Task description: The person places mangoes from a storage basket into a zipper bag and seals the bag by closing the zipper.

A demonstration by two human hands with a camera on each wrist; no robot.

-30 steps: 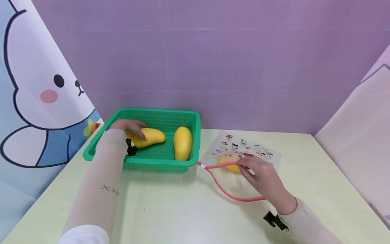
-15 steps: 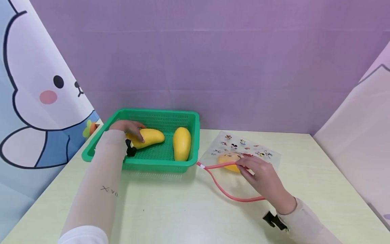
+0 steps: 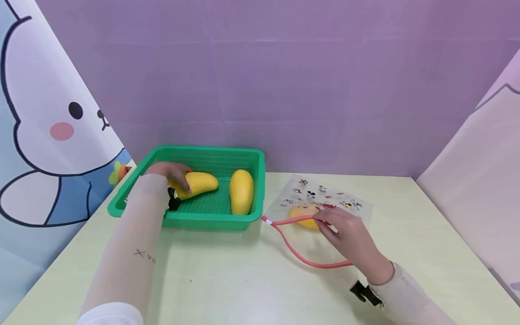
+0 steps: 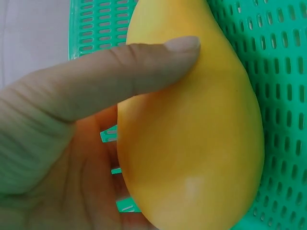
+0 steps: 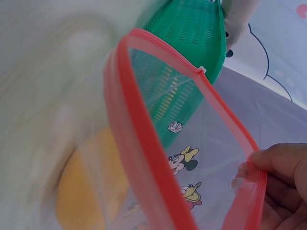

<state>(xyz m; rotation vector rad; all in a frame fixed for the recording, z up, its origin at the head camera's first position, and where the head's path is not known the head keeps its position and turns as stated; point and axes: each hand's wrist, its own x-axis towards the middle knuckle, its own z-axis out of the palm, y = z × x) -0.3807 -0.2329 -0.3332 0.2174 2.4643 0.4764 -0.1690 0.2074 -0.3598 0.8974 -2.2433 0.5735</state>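
My left hand is inside the green basket, gripping a yellow mango. In the left wrist view its thumb lies across the mango, and the other fingers pass behind it, partly hidden. A second mango lies at the basket's right end. On the right, my right hand pinches the red rim of a clear zip bag printed with cartoon figures. The bag's mouth gapes, its red rim forming a loop in the right wrist view. A third mango is inside the bag.
The pale table extends in front of the basket and bag. A purple backdrop rises behind them. At the left hangs a curtain with a cartoon rabbit, and a pale panel stands on the right.
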